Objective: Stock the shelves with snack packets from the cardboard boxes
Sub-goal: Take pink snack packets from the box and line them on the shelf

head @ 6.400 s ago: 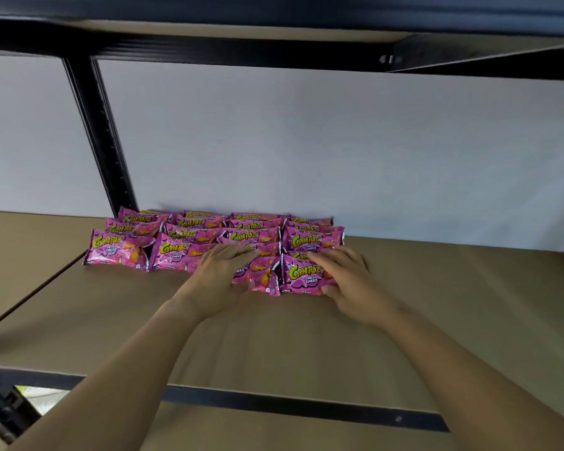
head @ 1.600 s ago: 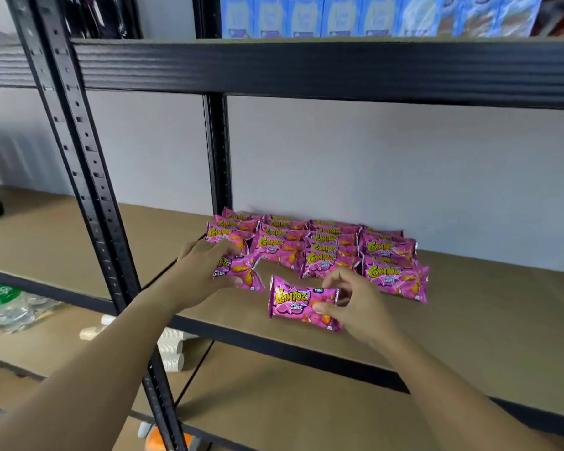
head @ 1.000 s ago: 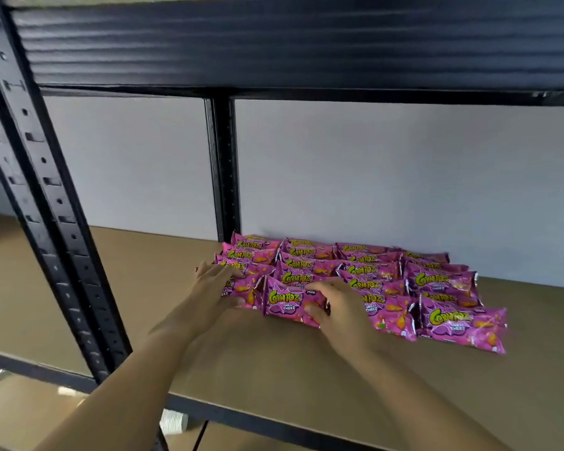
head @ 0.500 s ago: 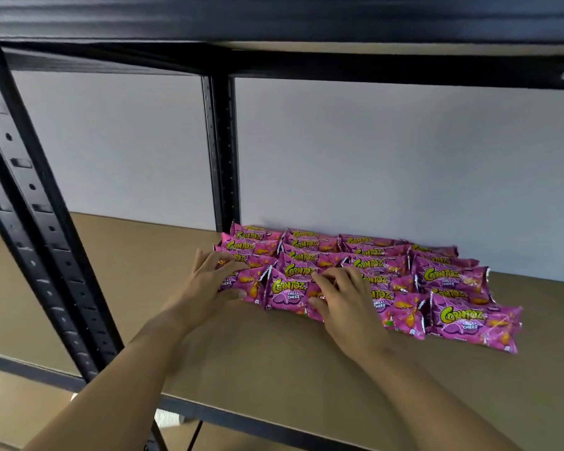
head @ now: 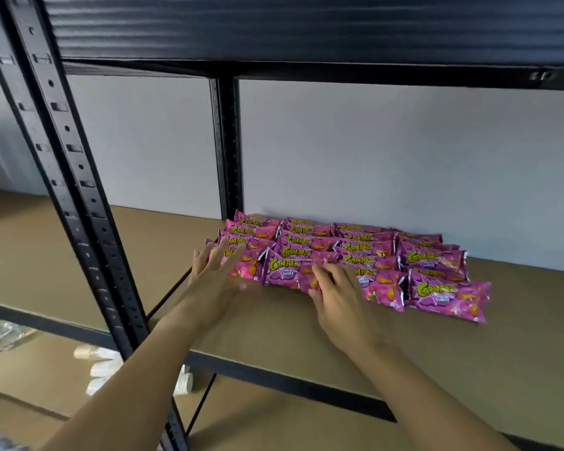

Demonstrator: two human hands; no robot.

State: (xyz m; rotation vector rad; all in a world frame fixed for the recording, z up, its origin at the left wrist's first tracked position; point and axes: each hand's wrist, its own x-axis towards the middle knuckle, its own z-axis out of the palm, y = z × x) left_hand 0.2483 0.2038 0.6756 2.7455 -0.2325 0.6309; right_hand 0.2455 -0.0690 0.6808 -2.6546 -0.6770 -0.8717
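Item: glossy pink foil snack packets (head: 349, 258), yellow-green lettering, laid flat in overlapping rows on the brown board shelf (head: 306, 327), back rows against the pale grey rear wall (head: 372, 157), just right of the black rear upright (head: 230, 148).

Handling (judged): light, soft, air-puffed; film slick, so the rows likely slide and ride over one another. Crushable contents. Best pushed at the front edge with flat fingers, or pinched at a crimped end seam.

Left hand (head: 214, 273): grip loose, fingers straight and spread, resting over the leftmost front packet (head: 241, 266); holding nothing.

Right hand (head: 334, 294): fingertips bent onto the front-row packet (head: 285, 271) beside it, apparently pressing; whether it pinches the film, cannot tell.

Surroundings: black slotted front post (head: 75, 196) close to the left forearm, limiting sideways reach. Dark upper shelf beam (head: 306, 30) overhead. Lower shelf: stacks of white paper cups (head: 101, 369) and clear plastic wrapping (head: 0, 333). No cardboard boxes in view.
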